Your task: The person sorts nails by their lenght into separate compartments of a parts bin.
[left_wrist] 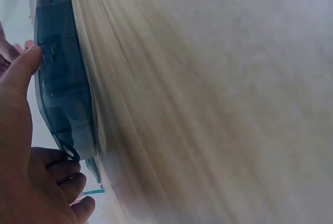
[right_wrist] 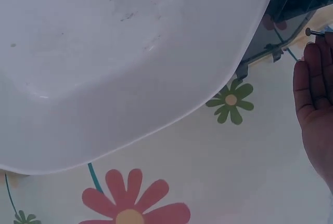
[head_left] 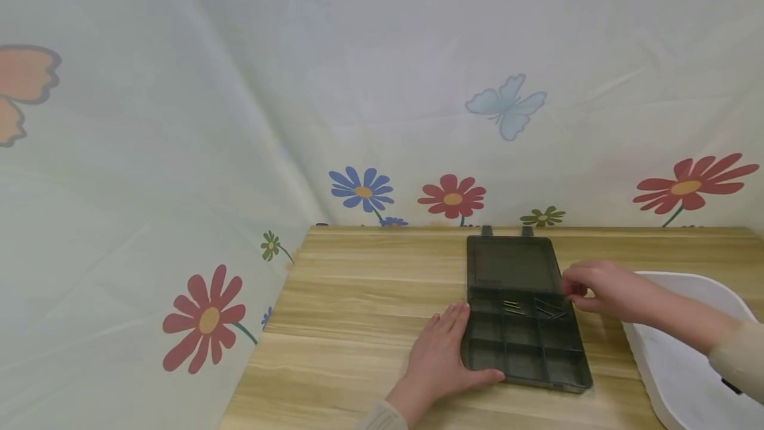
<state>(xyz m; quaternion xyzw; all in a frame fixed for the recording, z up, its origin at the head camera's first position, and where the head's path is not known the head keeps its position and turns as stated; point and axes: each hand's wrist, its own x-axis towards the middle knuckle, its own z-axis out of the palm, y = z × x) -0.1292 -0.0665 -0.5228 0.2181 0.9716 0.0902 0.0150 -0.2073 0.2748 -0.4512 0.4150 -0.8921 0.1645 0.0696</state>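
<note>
A dark translucent compartment box (head_left: 522, 354) lies on the table with its lid (head_left: 513, 263) folded back. My left hand (head_left: 438, 360) spreads along its left side, the thumb on the front edge; the left wrist view has that thumb (left_wrist: 23, 70) against the box wall. Beyond the box's right side, my right hand (head_left: 609, 289) pinches a small metal pin with a flat round head (right_wrist: 314, 33), seen in the right wrist view. Thin brassy pins (head_left: 514, 311) lie in the back middle compartment, and dark ones (head_left: 550, 310) in the back right compartment.
A white tray (head_left: 641, 350) stands at the right, under my right forearm, with a small dark piece (head_left: 731, 386) in it. The wooden table (head_left: 352, 297) ends at a flowered cloth (head_left: 394, 85) behind and to the left.
</note>
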